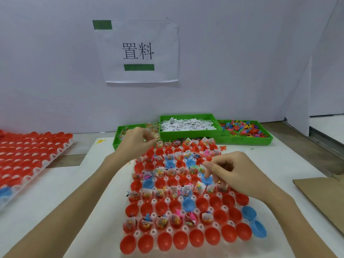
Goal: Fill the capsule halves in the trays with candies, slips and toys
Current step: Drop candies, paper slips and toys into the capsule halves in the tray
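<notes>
White sheeting [61, 185] covers the bench, a pale grey wall [242, 71] rises behind it, and a paper sign [137, 51] with green tape strips hangs there. A flap of brown cardboard [323, 194] lies on the bench, well out past the right hand's wrist side.

Now the hands. The right hand [240, 174] hovers low over the tray of capsule halves [184, 194], fingers curled down, thumb and forefinger drawn close together above a blue half [207, 179]. Something small may be pinched there, but it is too tiny to call. Directly under and ahead of that grip the halves sit in rows, red mostly, some blue, many already stuffed with candy packets, slips and little toys; the nearest row, back toward the wrists, holds bare red cups.

The left hand [137, 142] reaches further out, fingers bunched at the tray's far edge, fingertips just at the candy bin [119, 138]. Whether it holds a candy, I cannot tell; motion blur smears it.

Beyond both grips stand two more green bins: paper slips [186, 124] ahead, coloured toys [245, 129] off beyond the right hand. Out past the left forearm, a second tray of red halves [28, 155] runs off the frame edge.
</notes>
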### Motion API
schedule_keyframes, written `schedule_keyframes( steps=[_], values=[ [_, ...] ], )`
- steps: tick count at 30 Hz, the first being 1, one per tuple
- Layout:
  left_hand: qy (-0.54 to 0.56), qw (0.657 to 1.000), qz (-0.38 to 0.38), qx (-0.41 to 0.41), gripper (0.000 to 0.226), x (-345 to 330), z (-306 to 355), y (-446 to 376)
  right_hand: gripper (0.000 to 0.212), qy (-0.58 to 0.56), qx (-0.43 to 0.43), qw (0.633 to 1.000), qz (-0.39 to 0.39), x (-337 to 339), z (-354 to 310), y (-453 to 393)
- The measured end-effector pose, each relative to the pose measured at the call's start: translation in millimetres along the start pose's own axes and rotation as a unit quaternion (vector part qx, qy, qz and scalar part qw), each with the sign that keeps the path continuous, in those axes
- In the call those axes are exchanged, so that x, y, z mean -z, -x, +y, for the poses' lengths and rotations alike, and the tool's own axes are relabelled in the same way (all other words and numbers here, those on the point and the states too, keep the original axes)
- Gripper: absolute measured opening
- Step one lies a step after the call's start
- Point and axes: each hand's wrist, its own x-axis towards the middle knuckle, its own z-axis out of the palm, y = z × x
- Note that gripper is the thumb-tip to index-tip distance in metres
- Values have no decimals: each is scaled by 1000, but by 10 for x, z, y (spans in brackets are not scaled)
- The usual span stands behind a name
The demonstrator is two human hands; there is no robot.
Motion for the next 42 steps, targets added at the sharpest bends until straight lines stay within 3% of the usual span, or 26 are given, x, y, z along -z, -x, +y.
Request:
schedule_keyframes(
  steps=[3,8,11,14,17,27,35,37,42],
  values=[
    [-58,995,32,74,20,-38,-472,-323,42,18,16,999,25,-12,30,-14],
    [-143,984,-11,106,30,-18,-920,-563,40,40,32,998,38,-23,104,-35],
    [-141,983,-58,104,44,-47,-984,-615,39,43,38,998,37,-33,147,-42],
    [-116,984,-57,122,44,-99,-1004,-670,40,43,44,997,40,-34,174,-49],
    [-91,985,-31,143,39,-132,-1004,-694,41,40,44,997,44,-30,186,-52],
    [-65,981,163,84,14,-104,-1030,-417,41,45,36,997,45,-54,224,-64],
    [172,927,331,29,5,-20,-447,301,40,63,27,995,69,-16,260,-81],
    [240,914,327,18,8,-42,-284,567,39,65,29,994,83,-9,253,-89],
    [306,917,256,-10,18,-82,-24,945,27,-3,28,991,129,-33,196,-94]
  ],
)
